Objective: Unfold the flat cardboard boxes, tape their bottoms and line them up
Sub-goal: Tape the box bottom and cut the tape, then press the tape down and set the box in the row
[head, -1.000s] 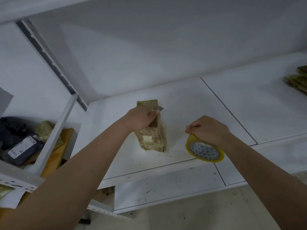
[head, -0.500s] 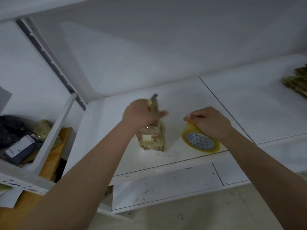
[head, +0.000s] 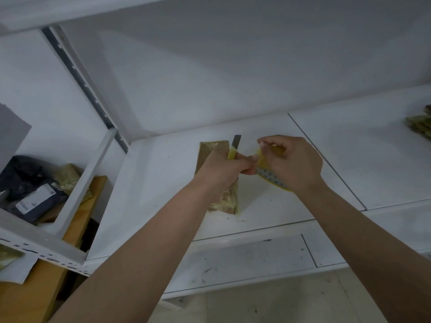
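A small brown cardboard box (head: 213,149), shiny with yellowish tape, stands on the white shelf (head: 158,183). My left hand (head: 221,171) grips a yellow-handled knife (head: 234,148) with its grey blade pointing up, right in front of the box. My right hand (head: 291,163) holds the yellow tape roll (head: 271,179) and pinches a strip of tape beside the left hand's fingers. The two hands touch at the fingertips. The box's lower part is hidden behind my left wrist.
A stack of flat taped cardboard (head: 421,124) lies at the shelf's far right edge. On the left, a lower rack holds dark parcels (head: 30,190) and a wooden board (head: 46,287). A lower white shelf (head: 245,262) runs below.
My right hand rose with the tape roll and moved left to meet my left hand. My left hand lifted the knife so the blade now points up beside the box.
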`<move>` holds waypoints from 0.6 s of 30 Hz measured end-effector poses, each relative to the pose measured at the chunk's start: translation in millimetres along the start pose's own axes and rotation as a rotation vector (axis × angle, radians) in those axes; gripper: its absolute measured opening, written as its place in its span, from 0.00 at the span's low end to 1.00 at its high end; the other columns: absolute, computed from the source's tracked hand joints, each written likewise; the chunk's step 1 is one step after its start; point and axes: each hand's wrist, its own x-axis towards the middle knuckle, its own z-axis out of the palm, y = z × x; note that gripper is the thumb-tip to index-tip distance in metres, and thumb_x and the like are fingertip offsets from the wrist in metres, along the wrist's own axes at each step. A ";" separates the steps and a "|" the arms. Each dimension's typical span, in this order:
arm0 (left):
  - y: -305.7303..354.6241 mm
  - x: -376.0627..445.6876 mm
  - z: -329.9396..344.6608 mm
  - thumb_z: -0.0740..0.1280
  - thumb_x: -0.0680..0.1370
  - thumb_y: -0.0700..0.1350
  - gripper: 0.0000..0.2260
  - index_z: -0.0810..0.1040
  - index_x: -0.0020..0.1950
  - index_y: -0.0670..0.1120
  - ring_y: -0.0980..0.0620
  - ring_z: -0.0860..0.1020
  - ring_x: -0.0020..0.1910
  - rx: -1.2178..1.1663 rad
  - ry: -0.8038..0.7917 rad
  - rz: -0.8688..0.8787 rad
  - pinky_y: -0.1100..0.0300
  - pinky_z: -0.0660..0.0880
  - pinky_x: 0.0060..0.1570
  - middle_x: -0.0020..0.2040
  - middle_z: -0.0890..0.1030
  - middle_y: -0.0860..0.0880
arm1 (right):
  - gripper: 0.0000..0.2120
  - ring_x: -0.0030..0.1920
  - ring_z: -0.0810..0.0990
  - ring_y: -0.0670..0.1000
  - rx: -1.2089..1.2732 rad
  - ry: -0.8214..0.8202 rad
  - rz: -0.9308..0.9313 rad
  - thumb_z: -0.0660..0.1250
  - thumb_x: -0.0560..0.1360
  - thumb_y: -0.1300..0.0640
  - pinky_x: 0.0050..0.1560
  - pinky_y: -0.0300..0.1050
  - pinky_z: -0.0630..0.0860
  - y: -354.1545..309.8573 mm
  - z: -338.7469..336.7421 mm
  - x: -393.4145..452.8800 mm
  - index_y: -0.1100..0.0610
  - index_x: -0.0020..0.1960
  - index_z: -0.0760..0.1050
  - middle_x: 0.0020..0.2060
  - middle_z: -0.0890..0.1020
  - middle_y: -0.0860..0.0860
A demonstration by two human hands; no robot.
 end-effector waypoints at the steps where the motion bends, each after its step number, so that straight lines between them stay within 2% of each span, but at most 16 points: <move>1: -0.2 -1.4 -5.7 0.72 0.76 0.48 0.10 0.81 0.36 0.46 0.61 0.70 0.21 0.025 0.003 0.013 0.69 0.67 0.22 0.36 0.85 0.49 | 0.11 0.55 0.81 0.47 -0.042 -0.003 -0.001 0.63 0.78 0.45 0.51 0.43 0.74 2.1 2.5 1.3 0.40 0.57 0.81 0.54 0.83 0.40; 3: -3.4 -3.0 -24.3 0.72 0.75 0.46 0.09 0.82 0.36 0.45 0.59 0.75 0.24 0.053 0.085 0.033 0.65 0.74 0.27 0.34 0.85 0.49 | 0.13 0.58 0.81 0.52 -0.147 -0.003 0.011 0.62 0.78 0.44 0.54 0.45 0.74 11.6 4.2 5.0 0.40 0.61 0.79 0.58 0.82 0.43; 5: -12.0 0.5 -51.2 0.70 0.77 0.46 0.10 0.82 0.37 0.44 0.60 0.73 0.22 0.090 0.261 0.062 0.64 0.71 0.27 0.32 0.83 0.49 | 0.14 0.56 0.81 0.57 -0.262 0.005 0.021 0.62 0.79 0.44 0.50 0.46 0.73 27.5 3.5 6.6 0.41 0.62 0.78 0.57 0.83 0.47; 7: -27.3 5.9 -76.3 0.65 0.79 0.50 0.11 0.81 0.44 0.44 0.59 0.72 0.26 0.160 0.402 0.063 0.61 0.68 0.33 0.33 0.82 0.52 | 0.12 0.50 0.82 0.61 -0.334 -0.010 -0.012 0.65 0.78 0.47 0.45 0.46 0.70 43.9 6.7 3.7 0.45 0.60 0.80 0.52 0.85 0.52; 9: -51.1 12.4 -93.5 0.61 0.81 0.50 0.10 0.75 0.52 0.44 0.54 0.74 0.35 0.251 0.474 0.009 0.57 0.69 0.40 0.38 0.81 0.53 | 0.09 0.45 0.82 0.62 -0.344 -0.061 -0.096 0.68 0.77 0.55 0.45 0.48 0.73 55.8 16.8 -2.8 0.53 0.55 0.82 0.45 0.85 0.57; 11: -81.9 19.4 -102.0 0.58 0.81 0.46 0.08 0.72 0.56 0.44 0.48 0.76 0.42 0.407 0.473 -0.081 0.55 0.71 0.44 0.47 0.82 0.49 | 0.08 0.46 0.83 0.61 -0.351 -0.132 -0.193 0.71 0.73 0.61 0.49 0.51 0.78 64.6 29.5 -12.4 0.59 0.52 0.82 0.44 0.85 0.58; 13: -114.2 22.8 -104.5 0.58 0.80 0.41 0.10 0.72 0.60 0.42 0.45 0.76 0.47 0.531 0.421 -0.181 0.55 0.72 0.46 0.54 0.80 0.43 | 0.13 0.52 0.83 0.62 -0.338 -0.187 -0.204 0.73 0.71 0.64 0.56 0.56 0.77 73.5 42.8 -24.1 0.61 0.56 0.82 0.50 0.85 0.59; 15: -142.5 22.9 -105.2 0.58 0.79 0.37 0.13 0.74 0.63 0.39 0.43 0.76 0.47 0.642 0.362 -0.225 0.57 0.70 0.43 0.56 0.78 0.39 | 0.18 0.56 0.80 0.63 -0.356 -0.238 -0.143 0.72 0.71 0.64 0.61 0.56 0.73 84.0 55.7 -36.5 0.62 0.61 0.79 0.55 0.83 0.60; 18: -170.5 20.5 -103.3 0.59 0.79 0.36 0.12 0.75 0.61 0.37 0.39 0.77 0.51 0.756 0.297 -0.242 0.56 0.72 0.44 0.56 0.76 0.37 | 0.24 0.60 0.77 0.61 -0.432 -0.375 -0.011 0.69 0.75 0.60 0.63 0.52 0.70 94.4 69.1 -47.8 0.59 0.69 0.71 0.59 0.80 0.59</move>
